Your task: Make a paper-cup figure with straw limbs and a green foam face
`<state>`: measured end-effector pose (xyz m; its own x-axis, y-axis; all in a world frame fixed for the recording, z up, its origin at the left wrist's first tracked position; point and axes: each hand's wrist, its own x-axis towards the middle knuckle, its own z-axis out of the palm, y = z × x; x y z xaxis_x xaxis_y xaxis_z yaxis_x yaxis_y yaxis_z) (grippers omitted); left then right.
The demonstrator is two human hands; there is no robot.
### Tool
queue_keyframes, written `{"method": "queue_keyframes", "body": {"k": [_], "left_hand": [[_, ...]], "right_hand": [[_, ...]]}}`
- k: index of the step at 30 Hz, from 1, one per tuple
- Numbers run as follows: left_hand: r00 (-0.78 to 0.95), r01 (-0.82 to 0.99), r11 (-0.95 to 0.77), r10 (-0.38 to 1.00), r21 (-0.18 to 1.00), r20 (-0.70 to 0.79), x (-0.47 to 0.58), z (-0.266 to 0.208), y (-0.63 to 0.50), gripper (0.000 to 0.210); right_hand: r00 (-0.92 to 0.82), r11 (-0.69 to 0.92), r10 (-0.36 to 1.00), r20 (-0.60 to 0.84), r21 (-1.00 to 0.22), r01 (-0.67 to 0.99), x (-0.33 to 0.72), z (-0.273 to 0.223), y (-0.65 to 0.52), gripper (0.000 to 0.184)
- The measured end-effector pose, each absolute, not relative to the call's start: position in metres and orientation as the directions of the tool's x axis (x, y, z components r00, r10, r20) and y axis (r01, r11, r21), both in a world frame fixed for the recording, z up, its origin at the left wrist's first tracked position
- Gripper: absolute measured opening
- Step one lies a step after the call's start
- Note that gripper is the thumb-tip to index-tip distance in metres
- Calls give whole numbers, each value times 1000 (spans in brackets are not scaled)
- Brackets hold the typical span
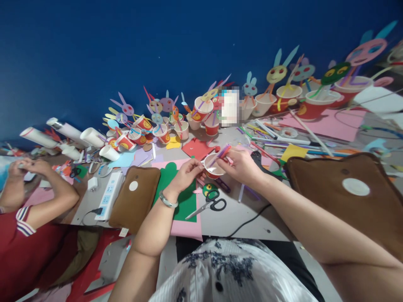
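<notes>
Paper cup [211,174] between the two hands, partly covered by them. Right hand [242,164]: fingers pinching a purple strip [222,154], its lower end indistinct. Left hand [186,174]: fingertips at the rim; whether gripping cannot be told. Scissors [208,205] lie nearby.

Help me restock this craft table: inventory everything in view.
Paper cup: one, red and white, centre
Strip: one, purple, over that cup
Scissors: one near pair, black handles, front
Decorated cups: many, mostly red, rear
Sticks: many, mixed colours, right rear
Green sheet: one, green, left of centre
Other paper: several, mixed colours, scattered
Brown pouches: two, brown, both sides
Power strip: one, white, left
Table: one, grey, beneath
Wall: one, blue, behind
Person nearby: one, red shirt, far left
Left fingers: one set, bare, cup's rim
Right fingers: one set, bare, on strip
</notes>
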<state>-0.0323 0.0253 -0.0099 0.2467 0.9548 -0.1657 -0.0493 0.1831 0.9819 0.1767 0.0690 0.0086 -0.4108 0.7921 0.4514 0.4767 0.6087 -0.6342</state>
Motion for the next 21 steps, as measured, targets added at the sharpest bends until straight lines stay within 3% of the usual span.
{"method": "queue_keyframes", "body": {"k": [10,15,21], "left_hand": [[269,-96,201,948,975,-169,-37,-13,30,26],[251,-105,202,953,974,-170,-38,-15,31,20],[229,-26,21,973,999,-14,-37,-17,30,25]], "right_hand": [[-631,682,690,353,-609,405,184,9,74,19],[-641,676,692,333,-610,413,185,6,78,18],[-640,672,693,332,-620,405,183,5,76,21]]}}
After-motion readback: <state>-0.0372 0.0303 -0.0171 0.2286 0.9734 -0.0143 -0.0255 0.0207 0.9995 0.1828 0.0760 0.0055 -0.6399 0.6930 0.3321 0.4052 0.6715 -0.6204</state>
